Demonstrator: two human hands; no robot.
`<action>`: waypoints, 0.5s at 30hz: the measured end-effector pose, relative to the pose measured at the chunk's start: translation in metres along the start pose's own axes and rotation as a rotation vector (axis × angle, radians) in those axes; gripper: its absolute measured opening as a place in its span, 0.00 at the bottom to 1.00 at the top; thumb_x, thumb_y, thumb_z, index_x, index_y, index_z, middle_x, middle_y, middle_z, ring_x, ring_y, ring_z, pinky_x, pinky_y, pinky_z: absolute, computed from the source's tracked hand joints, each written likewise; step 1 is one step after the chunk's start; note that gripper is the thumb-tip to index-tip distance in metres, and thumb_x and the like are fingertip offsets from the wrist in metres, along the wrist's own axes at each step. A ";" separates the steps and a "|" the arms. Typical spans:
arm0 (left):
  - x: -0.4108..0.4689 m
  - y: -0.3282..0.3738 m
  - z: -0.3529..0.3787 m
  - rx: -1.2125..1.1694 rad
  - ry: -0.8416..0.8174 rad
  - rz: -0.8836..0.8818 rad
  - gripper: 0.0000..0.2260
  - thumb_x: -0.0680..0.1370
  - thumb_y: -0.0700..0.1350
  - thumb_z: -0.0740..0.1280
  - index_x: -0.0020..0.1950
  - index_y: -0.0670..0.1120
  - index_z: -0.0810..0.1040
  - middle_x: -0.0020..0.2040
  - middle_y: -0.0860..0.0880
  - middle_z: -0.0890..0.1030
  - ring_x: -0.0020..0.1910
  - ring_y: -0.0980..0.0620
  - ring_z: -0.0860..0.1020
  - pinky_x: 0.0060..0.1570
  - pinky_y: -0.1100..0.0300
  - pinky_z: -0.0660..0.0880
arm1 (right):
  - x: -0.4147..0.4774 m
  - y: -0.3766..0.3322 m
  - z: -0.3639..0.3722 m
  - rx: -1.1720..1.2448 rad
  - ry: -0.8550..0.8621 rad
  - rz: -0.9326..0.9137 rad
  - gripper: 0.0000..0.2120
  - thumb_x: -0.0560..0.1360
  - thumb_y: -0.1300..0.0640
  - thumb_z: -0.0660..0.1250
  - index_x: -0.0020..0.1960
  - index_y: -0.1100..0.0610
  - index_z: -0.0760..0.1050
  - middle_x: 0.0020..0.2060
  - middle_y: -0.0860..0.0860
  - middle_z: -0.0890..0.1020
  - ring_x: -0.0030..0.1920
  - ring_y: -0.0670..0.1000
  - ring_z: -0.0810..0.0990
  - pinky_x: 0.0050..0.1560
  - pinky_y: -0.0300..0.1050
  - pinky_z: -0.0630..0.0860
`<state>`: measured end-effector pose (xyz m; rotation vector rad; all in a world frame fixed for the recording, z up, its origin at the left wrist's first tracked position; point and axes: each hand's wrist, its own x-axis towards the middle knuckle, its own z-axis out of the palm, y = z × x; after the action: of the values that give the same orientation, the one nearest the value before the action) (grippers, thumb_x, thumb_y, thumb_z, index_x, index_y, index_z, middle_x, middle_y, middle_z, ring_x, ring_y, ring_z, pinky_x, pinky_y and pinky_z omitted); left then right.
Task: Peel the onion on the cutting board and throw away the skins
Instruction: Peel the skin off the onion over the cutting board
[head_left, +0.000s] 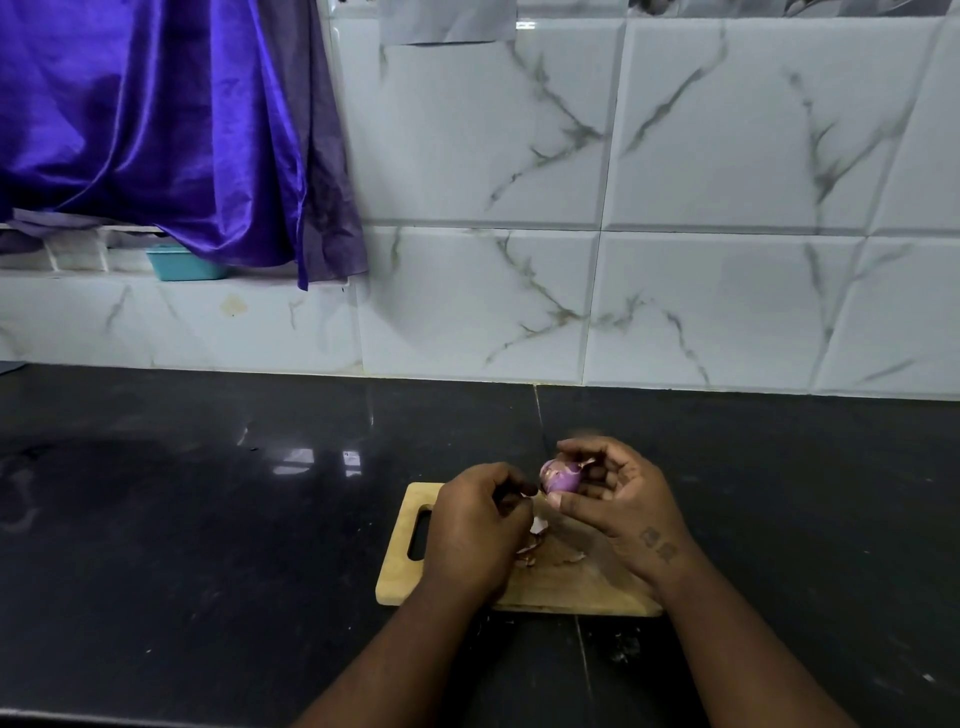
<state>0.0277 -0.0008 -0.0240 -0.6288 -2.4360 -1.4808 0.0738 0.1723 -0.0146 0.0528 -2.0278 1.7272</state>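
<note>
A small purple onion (560, 476) is held above the far edge of the wooden cutting board (400, 582). My right hand (618, 499) wraps around it from the right, thumb and fingers closed on it. My left hand (478, 525) is just to its left, fingers curled, fingertips close to the onion; a thin strip of skin seems pinched there but I cannot tell for sure. Loose pale skins (537, 540) lie on the board between my hands, partly hidden under the left hand.
The board lies on a dark glossy counter (208, 519) that runs to a marble-tiled wall (623, 260). A purple curtain (156, 130) hangs at the upper left above a ledge with a teal tub (182, 262). Small skin flecks (623, 649) dot the counter in front of the board.
</note>
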 end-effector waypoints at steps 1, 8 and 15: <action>0.000 -0.001 0.001 0.006 -0.004 0.008 0.06 0.78 0.42 0.75 0.50 0.53 0.86 0.43 0.56 0.85 0.42 0.59 0.83 0.41 0.61 0.82 | 0.000 0.000 0.000 0.004 0.004 0.005 0.27 0.65 0.72 0.82 0.59 0.53 0.82 0.54 0.53 0.87 0.54 0.50 0.88 0.51 0.39 0.84; 0.001 -0.005 0.001 0.038 0.012 -0.015 0.09 0.82 0.40 0.69 0.52 0.53 0.86 0.42 0.56 0.86 0.41 0.60 0.83 0.38 0.67 0.78 | -0.002 -0.004 0.002 0.008 0.023 0.021 0.27 0.64 0.74 0.81 0.59 0.56 0.79 0.53 0.54 0.86 0.50 0.48 0.87 0.49 0.36 0.83; -0.002 0.004 0.000 0.052 0.030 0.028 0.05 0.81 0.52 0.71 0.51 0.54 0.86 0.43 0.58 0.85 0.43 0.61 0.82 0.42 0.60 0.81 | -0.005 -0.003 0.005 -0.139 0.001 -0.038 0.24 0.66 0.69 0.81 0.57 0.52 0.80 0.53 0.47 0.86 0.54 0.42 0.86 0.53 0.41 0.85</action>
<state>0.0313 0.0004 -0.0211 -0.6232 -2.4239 -1.4019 0.0777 0.1655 -0.0140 0.0448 -2.1271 1.5586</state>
